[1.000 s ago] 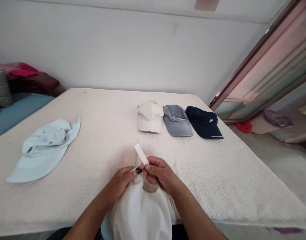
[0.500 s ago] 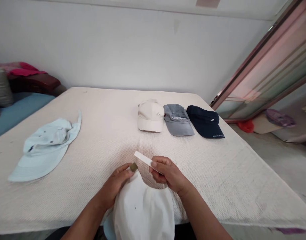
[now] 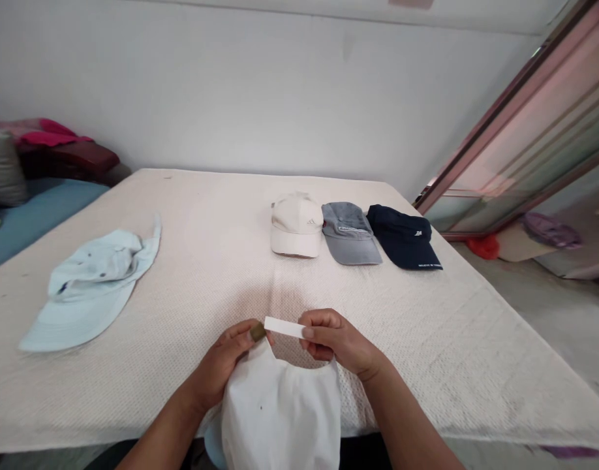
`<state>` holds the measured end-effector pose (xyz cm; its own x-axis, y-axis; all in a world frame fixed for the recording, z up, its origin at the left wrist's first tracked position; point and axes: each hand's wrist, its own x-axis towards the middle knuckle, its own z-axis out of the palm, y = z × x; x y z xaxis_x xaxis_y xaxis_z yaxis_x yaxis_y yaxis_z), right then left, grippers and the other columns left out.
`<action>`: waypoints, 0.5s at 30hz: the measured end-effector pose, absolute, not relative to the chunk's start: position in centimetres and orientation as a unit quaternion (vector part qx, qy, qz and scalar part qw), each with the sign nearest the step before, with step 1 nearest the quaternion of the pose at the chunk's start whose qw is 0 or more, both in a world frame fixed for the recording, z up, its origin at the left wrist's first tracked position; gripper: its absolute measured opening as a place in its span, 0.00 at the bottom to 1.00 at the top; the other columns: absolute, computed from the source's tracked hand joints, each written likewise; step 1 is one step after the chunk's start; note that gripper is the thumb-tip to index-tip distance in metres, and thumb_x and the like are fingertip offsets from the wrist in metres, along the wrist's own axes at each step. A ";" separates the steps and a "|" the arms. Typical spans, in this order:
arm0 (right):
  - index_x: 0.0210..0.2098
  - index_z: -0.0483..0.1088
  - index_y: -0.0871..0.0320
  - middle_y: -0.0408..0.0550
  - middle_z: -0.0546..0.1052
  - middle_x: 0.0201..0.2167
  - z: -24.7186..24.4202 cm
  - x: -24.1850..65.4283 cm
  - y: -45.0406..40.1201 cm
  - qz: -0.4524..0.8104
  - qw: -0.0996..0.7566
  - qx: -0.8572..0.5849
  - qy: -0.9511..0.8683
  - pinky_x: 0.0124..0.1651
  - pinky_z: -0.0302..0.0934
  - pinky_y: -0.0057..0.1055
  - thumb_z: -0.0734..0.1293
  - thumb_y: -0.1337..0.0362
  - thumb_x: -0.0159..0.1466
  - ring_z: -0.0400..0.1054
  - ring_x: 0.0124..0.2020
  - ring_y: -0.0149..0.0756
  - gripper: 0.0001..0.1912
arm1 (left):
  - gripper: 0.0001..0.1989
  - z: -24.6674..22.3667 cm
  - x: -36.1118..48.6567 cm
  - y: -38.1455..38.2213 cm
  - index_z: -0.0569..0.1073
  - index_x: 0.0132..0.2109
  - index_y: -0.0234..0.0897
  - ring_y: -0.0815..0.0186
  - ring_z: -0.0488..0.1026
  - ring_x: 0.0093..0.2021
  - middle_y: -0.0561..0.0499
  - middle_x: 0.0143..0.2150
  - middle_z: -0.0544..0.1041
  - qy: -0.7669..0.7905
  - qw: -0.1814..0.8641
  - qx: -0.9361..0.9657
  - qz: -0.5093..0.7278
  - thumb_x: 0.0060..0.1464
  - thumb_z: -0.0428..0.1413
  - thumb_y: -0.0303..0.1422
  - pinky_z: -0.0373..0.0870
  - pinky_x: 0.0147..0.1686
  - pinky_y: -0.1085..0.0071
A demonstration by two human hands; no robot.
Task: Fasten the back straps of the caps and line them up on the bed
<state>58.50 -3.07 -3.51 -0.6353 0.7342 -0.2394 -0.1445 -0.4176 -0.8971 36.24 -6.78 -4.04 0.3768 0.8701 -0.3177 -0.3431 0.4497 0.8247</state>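
Observation:
A white cap [image 3: 282,411] hangs at the table's near edge with its back opening toward the far side. My left hand [image 3: 226,359] pinches the brass-coloured buckle [image 3: 258,331] at one side of that opening. In my right hand [image 3: 336,339] is the cap's white strap [image 3: 284,327], gripped between thumb and fingers. The strap's free tip points left and lies right beside the buckle; whether it has entered the buckle I cannot tell. Part of a light blue brim [image 3: 214,444] shows under the cap's left side.
On the cloth-covered table [image 3: 206,228] a light blue cap [image 3: 94,281] lies at the left. A cream cap [image 3: 296,225], a grey cap [image 3: 351,232] and a navy cap [image 3: 404,236] stand in a row farther back. A wall rises behind.
My right hand has lowered the strap and turned it flatter, bringing its tip from above the buckle to right beside it. My left hand stays on the buckle.

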 end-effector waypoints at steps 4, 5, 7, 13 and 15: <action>0.24 0.69 0.63 0.37 0.60 0.14 -3.5 58.6 -3.1 0.778 0.276 -0.315 -0.468 0.19 0.41 0.23 0.67 0.63 0.59 0.48 0.16 0.21 0.11 | 0.10 -4.0 36.1 -6.8 0.73 0.33 0.33 0.72 0.61 0.25 0.53 0.26 0.68 0.393 0.755 0.343 0.397 0.55 0.56 0.37 0.55 0.24 0.76; 0.23 0.69 0.63 0.37 0.60 0.14 -3.5 58.6 -3.1 0.778 0.276 -0.315 -0.469 0.19 0.41 0.23 0.67 0.63 0.59 0.48 0.16 0.21 0.11 | 0.10 -4.0 36.1 -6.8 0.73 0.32 0.33 0.72 0.61 0.24 0.53 0.26 0.68 0.396 0.755 0.341 0.395 0.55 0.56 0.37 0.55 0.24 0.76; 0.24 0.69 0.63 0.37 0.60 0.14 -3.6 58.6 -3.1 0.775 0.277 -0.318 -0.470 0.19 0.41 0.23 0.67 0.63 0.59 0.48 0.16 0.21 0.11 | 0.10 -4.0 36.1 -6.8 0.74 0.32 0.33 0.72 0.61 0.24 0.53 0.26 0.68 0.402 0.755 0.334 0.396 0.55 0.56 0.37 0.55 0.24 0.76; 0.24 0.69 0.62 0.37 0.61 0.15 -3.6 58.5 -3.2 0.772 0.275 -0.322 -0.474 0.19 0.42 0.23 0.67 0.62 0.59 0.49 0.16 0.22 0.11 | 0.10 -3.6 36.1 -6.8 0.74 0.32 0.33 0.72 0.61 0.24 0.53 0.25 0.69 0.404 0.752 0.346 0.390 0.54 0.56 0.37 0.55 0.24 0.75; 0.24 0.69 0.62 0.37 0.61 0.15 -3.5 58.5 -3.2 0.775 0.263 -0.316 -0.480 0.19 0.42 0.23 0.67 0.62 0.60 0.49 0.16 0.22 0.11 | 0.08 -3.5 36.1 -6.8 0.75 0.34 0.34 0.71 0.63 0.25 0.52 0.27 0.70 0.402 0.750 0.350 0.392 0.53 0.56 0.35 0.57 0.26 0.75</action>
